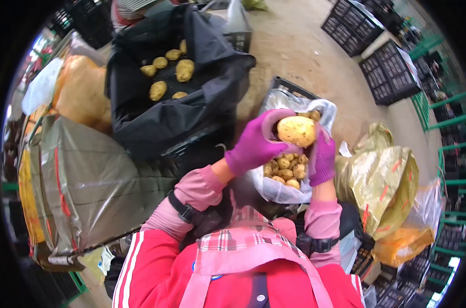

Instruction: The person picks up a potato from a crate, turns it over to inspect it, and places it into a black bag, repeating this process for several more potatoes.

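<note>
A large pale yellow potato (296, 131) is gripped between my two hands, above a lined crate. My left hand (257, 142), in a purple glove, wraps its left side. From the right, my right hand (323, 156), in a matching glove, closes on the potato's other side. Below them, the crate with a clear plastic liner (274, 190) holds many smaller potatoes (286, 168), some with dark soil on them. My hands cover part of that crate and its contents.
At upper left, a crate draped in black cloth (192, 123) holds several potatoes (184, 70). A grey-green covered stack (94, 179) stands at left, and an olive woven sack (379, 179) at right. Black crates (389, 72) sit at upper right.
</note>
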{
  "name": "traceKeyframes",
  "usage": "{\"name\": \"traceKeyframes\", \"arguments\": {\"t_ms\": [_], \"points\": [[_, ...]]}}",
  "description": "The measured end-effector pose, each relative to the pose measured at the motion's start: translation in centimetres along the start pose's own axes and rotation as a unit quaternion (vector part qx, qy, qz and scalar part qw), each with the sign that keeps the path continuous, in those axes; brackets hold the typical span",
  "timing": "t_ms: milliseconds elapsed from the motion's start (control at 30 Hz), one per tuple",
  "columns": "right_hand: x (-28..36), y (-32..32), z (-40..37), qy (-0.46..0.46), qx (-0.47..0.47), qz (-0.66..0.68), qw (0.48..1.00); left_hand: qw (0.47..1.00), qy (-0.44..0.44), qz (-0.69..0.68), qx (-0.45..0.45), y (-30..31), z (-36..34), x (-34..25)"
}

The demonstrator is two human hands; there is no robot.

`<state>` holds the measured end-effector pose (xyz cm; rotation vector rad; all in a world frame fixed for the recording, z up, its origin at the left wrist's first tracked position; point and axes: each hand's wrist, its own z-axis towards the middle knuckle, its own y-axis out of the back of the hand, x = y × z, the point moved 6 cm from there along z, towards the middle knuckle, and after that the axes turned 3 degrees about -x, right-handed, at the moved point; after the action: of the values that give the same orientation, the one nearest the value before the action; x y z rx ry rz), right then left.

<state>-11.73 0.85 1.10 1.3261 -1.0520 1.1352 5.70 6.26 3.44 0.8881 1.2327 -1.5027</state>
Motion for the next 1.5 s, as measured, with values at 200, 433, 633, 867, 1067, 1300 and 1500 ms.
{"name": "traceKeyframes", "arguments": {"t_ms": [200,433,633,867,1067,1300,1500], "points": [[-2.0,1.4,0.5,-0.084,0.017,0.086,0.993,0.962,-0.119,-0.097,-0.228,6.4,-0.7,-5.3],[-3.3,5.0,2.0,-0.076,-0.016,0.093,0.993,0.675,-0.253,0.568,-0.397,16.8,-2.5,-13.1],[-18.0,4.4,9.8,-0.129,0.043,-0.105,0.985,0.863,-0.254,0.408,-0.156,4.4,1.9,-9.0],[-29.3,-1.8,9.6,-0.131,0.206,-0.417,0.875,0.94,-0.063,0.329,-0.059,2.0,3.7,-0.9],[-29.6,-10.0,6.4,-0.09,0.278,-0.441,0.848,0.961,0.047,0.248,-0.117,3.5,5.0,0.2],[-26.4,-6.2,6.0,-0.336,0.146,0.131,0.921,0.964,0.1,0.21,-0.129,3.1,5.4,1.2],[-8.2,-1.2,5.4,-0.108,0.208,0.284,0.93,0.966,0.178,0.155,-0.108,2.7,4.3,5.5]]}}
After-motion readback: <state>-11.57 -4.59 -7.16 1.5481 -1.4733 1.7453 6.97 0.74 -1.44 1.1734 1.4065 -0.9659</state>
